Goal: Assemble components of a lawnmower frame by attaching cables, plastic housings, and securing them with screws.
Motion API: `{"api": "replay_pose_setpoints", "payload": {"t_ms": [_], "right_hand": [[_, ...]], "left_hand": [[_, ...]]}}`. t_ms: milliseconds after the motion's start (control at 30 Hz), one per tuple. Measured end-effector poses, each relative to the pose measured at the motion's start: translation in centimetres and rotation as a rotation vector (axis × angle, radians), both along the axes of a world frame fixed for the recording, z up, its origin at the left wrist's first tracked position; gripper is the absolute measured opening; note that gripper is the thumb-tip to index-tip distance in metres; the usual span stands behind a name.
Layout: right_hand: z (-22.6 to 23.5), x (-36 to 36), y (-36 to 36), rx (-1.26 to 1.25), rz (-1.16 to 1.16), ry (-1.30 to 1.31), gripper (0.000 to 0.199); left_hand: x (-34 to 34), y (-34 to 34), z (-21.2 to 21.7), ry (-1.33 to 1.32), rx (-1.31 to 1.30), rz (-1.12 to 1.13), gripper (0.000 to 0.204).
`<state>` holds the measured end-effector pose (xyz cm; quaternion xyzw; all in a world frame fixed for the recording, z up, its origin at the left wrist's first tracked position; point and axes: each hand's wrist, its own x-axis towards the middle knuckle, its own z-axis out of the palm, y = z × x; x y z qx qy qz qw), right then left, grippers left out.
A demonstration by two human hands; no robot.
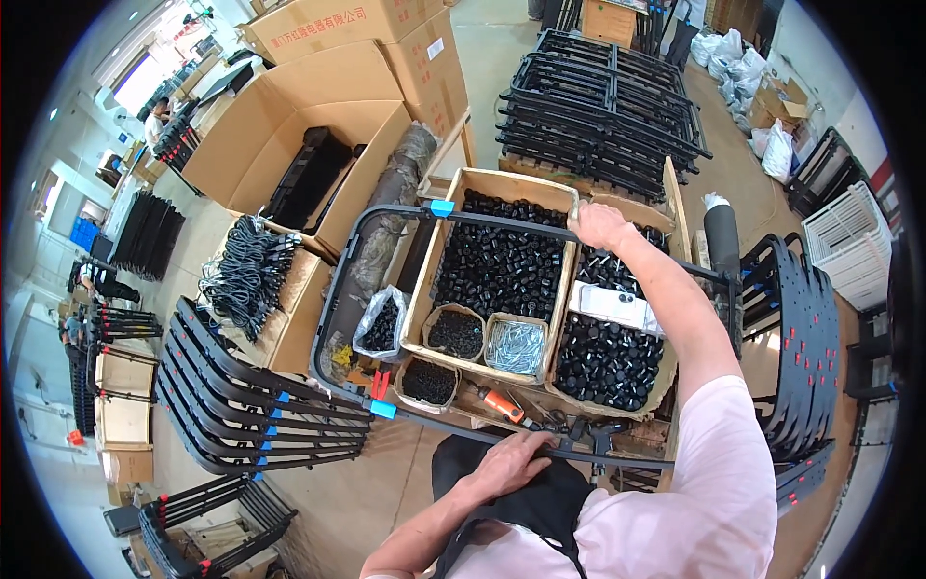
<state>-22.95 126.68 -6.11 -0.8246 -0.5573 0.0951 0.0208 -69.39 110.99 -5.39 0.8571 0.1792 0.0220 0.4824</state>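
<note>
the right hand covers part of the black frame's far bar — small black parts in boxes too tiny to identify.

black caps box | screws tub | orange tool, perhaps a driver | stacked frames

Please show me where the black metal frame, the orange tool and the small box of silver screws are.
black metal frame (511, 224): head view, far top bar.
orange tool (502, 404): head view, orange handle.
small box of silver screws (516, 346): head view, screw pile inside.
</note>
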Motion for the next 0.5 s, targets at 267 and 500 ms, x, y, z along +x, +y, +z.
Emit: {"api": "replay_pose_setpoints", "payload": {"t_ms": [267, 500], "right_hand": [[2.5, -0.8, 0.0, -0.133, -0.005, 0.026, 0.053], [1.1, -1.4, 0.6, -0.032, -0.063, -0.101, 0.053]], "left_hand": [[-1.3, 0.4, 0.3, 0.098, -0.074, -0.047, 0.041], [-0.9, 0.1, 0.1, 0.196, -0.080, -0.105, 0.038]]}}
